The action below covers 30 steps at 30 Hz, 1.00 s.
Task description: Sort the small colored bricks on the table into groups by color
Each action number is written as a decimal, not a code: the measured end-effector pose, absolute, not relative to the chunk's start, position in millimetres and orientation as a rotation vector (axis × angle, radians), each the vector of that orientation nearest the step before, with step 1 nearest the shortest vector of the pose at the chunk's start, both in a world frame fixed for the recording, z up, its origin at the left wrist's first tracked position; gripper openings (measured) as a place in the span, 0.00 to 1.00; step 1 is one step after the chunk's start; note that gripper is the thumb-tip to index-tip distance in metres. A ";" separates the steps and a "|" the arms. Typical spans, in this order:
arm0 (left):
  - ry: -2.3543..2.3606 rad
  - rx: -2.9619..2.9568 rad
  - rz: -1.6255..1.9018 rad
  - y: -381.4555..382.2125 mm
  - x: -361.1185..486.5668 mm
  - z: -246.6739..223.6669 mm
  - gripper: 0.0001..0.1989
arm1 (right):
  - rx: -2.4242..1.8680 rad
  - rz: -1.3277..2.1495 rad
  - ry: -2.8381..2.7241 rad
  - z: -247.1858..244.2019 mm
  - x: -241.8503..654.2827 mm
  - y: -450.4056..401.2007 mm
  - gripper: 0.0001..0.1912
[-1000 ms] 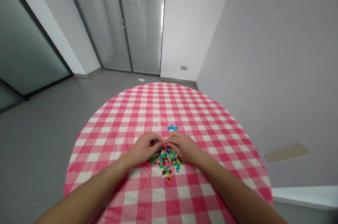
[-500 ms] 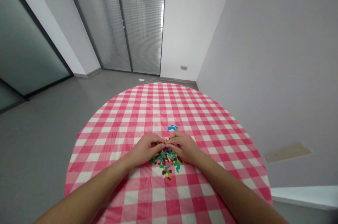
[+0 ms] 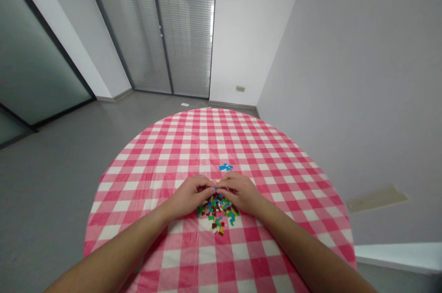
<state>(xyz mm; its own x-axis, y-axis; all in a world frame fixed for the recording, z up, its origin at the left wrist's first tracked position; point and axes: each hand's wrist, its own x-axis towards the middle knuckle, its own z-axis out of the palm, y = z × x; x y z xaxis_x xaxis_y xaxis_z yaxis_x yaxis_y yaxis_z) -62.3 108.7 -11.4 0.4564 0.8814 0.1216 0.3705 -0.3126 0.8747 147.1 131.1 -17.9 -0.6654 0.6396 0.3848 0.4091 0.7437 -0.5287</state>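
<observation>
My left hand (image 3: 192,195) and my right hand (image 3: 242,192) meet fingertip to fingertip over the table. Between their pinched fingers shows a tiny blue building brick (image 3: 215,187), mostly covered by the fingers. Just below and partly behind both hands lies a loose pile of small building bricks (image 3: 217,209) in green, blue, brown, yellow, red and white. A small group of blue bricks (image 3: 226,167) lies apart from the pile, beyond my right hand's fingers.
The round table wears a red-and-white checked cloth (image 3: 207,138). Beyond its far edge, a white object with a cord (image 3: 185,104) rests on the grey floor (image 3: 103,136). A plain wall (image 3: 362,76) stands to the right; glazed panels with blinds (image 3: 186,30) are ahead.
Both hands stay almost in place. The fingertips have shifted slightly, and a bit of blue brick now shows between them.
</observation>
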 end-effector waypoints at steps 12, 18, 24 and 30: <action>1.048 1.877 0.773 108.6 -62.0 -13.1 0.12 | -0.809 0.538 -2.378 -18.5 146.7 130.8 0.07; 1.108 1.789 0.869 110.9 -62.9 -19.6 0.12 | -1.033 0.498 -2.298 -13.4 153.0 137.1 0.05; 1.186 1.746 0.881 111.8 -63.1 -21.7 0.13 | -1.496 0.335 -2.215 -17.8 165.8 151.3 0.06; 1.186 1.755 0.876 111.6 -62.5 -19.6 0.13 | -1.621 0.251 -2.193 -26.5 171.9 160.6 0.09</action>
